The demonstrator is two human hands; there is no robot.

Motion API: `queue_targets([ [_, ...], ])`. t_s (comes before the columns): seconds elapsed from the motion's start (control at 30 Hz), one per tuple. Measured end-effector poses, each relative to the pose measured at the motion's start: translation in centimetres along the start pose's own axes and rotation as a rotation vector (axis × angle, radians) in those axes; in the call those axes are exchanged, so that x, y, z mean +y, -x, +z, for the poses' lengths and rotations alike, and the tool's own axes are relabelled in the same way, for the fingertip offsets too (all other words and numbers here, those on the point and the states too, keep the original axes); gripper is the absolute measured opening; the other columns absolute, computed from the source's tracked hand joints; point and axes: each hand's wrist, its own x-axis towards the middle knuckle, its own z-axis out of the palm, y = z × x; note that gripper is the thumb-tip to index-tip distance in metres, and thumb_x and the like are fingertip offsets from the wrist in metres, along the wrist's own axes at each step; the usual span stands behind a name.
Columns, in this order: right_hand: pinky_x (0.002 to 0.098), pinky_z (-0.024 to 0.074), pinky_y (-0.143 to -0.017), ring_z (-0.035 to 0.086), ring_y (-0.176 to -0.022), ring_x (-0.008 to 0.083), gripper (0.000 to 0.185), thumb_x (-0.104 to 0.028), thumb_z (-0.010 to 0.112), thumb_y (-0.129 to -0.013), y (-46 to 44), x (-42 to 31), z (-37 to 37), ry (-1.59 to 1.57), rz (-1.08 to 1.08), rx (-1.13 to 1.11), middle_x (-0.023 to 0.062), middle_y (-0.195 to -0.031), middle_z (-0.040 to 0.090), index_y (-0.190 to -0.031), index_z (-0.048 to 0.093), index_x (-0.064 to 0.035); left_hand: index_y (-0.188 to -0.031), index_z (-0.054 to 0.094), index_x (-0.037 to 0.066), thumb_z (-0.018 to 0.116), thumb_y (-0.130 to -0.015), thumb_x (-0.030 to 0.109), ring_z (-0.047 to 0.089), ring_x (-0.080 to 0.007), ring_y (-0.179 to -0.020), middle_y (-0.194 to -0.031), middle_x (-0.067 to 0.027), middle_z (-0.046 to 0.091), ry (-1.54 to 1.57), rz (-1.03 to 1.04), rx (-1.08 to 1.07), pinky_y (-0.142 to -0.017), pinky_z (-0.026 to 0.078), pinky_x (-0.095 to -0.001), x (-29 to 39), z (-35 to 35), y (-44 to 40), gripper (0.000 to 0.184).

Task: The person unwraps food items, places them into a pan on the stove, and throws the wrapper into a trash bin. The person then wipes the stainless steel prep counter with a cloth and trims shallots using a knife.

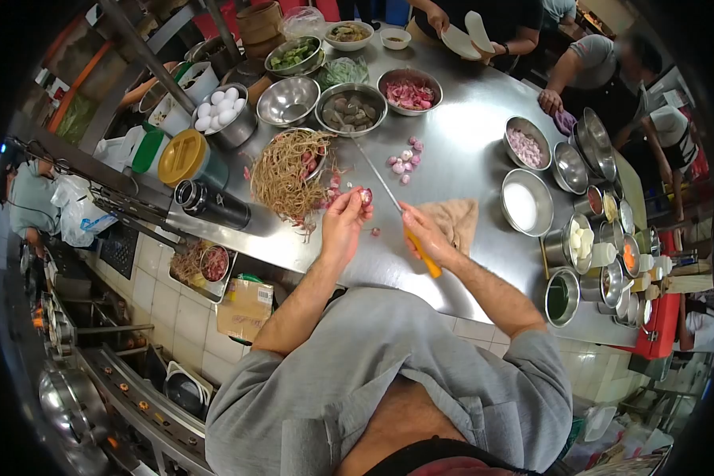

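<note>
Stretches left forearm [301,297] and right forearm [496,292] forward, bare and angled toward each other, pinching with the left hand [343,224] and curling the right hand [430,237] into a grip.

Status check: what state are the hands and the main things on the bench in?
Left hand: pinching a shallot
Right hand: closed round the knife
Knife: blade exposed
Cloth: crumpled
Eggs: in an uncovered pot
Steel bowl beside eggs: empty
Yellow-lidded tub: closed

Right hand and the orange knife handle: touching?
Touching. The head view shows the right hand gripping the orange knife handle, its butt end sticking out below the hand.
</note>
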Motion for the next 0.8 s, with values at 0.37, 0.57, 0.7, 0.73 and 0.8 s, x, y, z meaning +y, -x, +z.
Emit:
queue_targets([
  [0.37,0.023,0.034,-0.041,0.039,-0.046,0.0077,0.063,-0.037,0.046,-0.09,0.3,-2.1,4.7,0.004,-0.235,-0.013,-0.0008,-0.056,0.04,-0.141,0.018,-0.0132,-0.105,0.053,0.004,0.059,-0.084,0.006,0.058,-0.0149,-0.086,-0.098,-0.0046,0.059,0.051,0.106,-0.019,-0.076,0.048,-0.0301,-0.6,-0.7,0.5,0.022],
  [0.57,0.0245,0.0336,-0.05,0.037,-0.053,0.0082,0.065,-0.037,0.051,-0.089,0.3,-2.7,4.6,0.256,-0.266,0.025,0.0008,-0.058,0.04,-0.14,0.022,-0.0112,-0.101,0.051,0.006,0.056,-0.082,-0.002,0.057,-0.0137,-0.089,-0.099,-0.0039,0.057,0.062,0.133,-0.033,-0.078,0.048,-0.0301,-0.6,-0.9,0.7,0.021],
  [0.7,0.0259,0.0359,-0.055,0.04,-0.058,0.0106,0.063,-0.038,0.051,-0.088,0.5,-2.7,4.6,0.288,-0.227,-0.003,0.0022,-0.061,0.042,-0.139,0.024,-0.0116,-0.102,0.051,0.005,0.056,-0.081,-0.004,0.057,-0.0134,-0.089,-0.1,-0.0044,0.058,0.046,0.124,-0.055,-0.079,0.048,-0.0296,-0.3,-0.6,0.9,0.023],
  [0.73,0.0263,0.0362,-0.056,0.04,-0.059,0.011,0.062,-0.038,0.05,-0.089,0.5,-2.6,4.6,0.29,-0.243,0.004,0.0025,-0.061,0.042,-0.139,0.025,-0.0117,-0.102,0.051,0.005,0.056,-0.081,-0.004,0.057,-0.0134,-0.089,-0.1,-0.0044,0.058,0.047,0.124,-0.057,-0.079,0.048,-0.0296,-0.2,-0.4,0.9,0.023],
  [0.8,0.0263,0.0372,-0.057,0.041,-0.06,0.0113,0.061,-0.038,0.05,-0.089,0.3,-2.1,4.6,0.305,-0.251,0.017,0.0033,-0.063,0.044,-0.138,0.027,-0.0115,-0.101,0.051,0.005,0.057,-0.08,-0.005,0.058,-0.0128,-0.088,-0.099,-0.0044,0.059,0.028,0.144,-0.066,-0.08,0.048,-0.0288,0.0,-0.2,1.0,0.024],
])
